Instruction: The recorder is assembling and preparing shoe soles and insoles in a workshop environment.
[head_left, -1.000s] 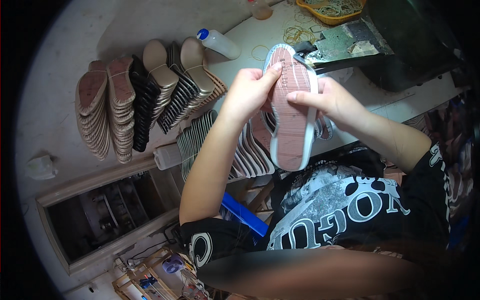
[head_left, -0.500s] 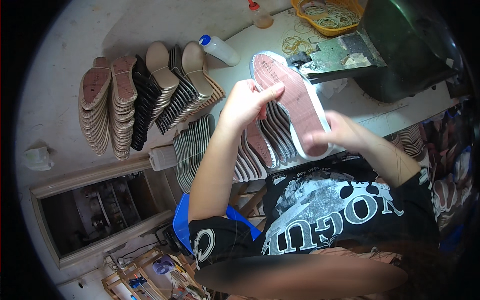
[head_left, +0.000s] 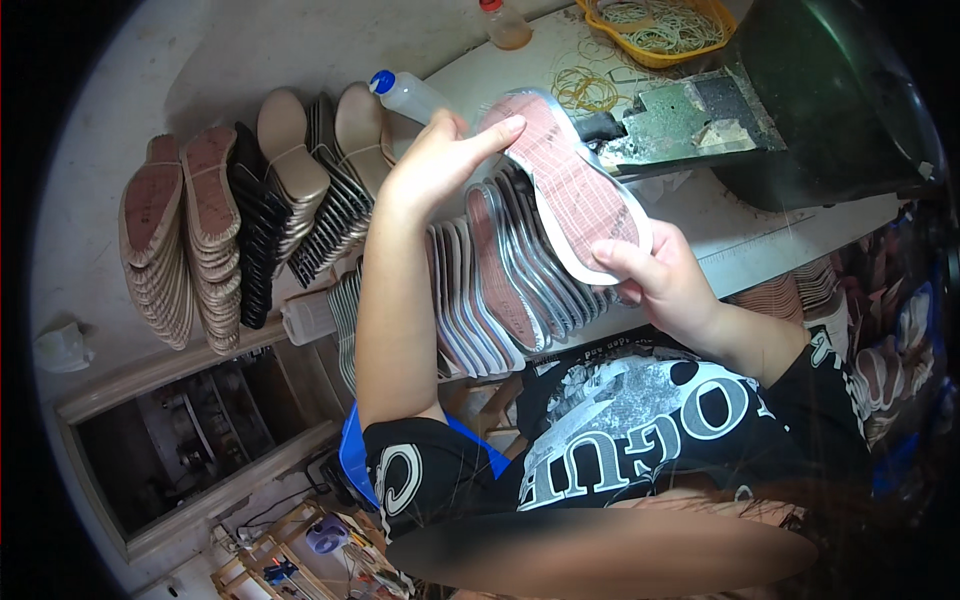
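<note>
Tilted in front of me is a shoe insole (head_left: 580,190) with a pinkish-red gridded underside and a pale, silvery rim. My left hand (head_left: 440,165) grips its far end, thumb laid over the red face. At the near end my right hand (head_left: 675,285) pinches it, thumb on top and fingers beneath. The insole's right edge is close to the black tip of a green metal machine (head_left: 675,125); whether they touch I cannot tell. Below my left hand stands a row of silver-edged insoles (head_left: 500,275), partly hidden by the held one.
Bundled insoles in beige (head_left: 210,230) and black (head_left: 255,220) line the left side. A blue-capped bottle (head_left: 410,97), a red-capped bottle (head_left: 507,28) and a yellow basket of rubber bands (head_left: 660,45) sit at the back of the white table (head_left: 530,70). Loose bands (head_left: 585,90) lie nearby.
My left hand has slid toward the insole's far end. The right hand, blurred and over the edge before, now pinches the near end. The insole has turned slightly beside the machine.
</note>
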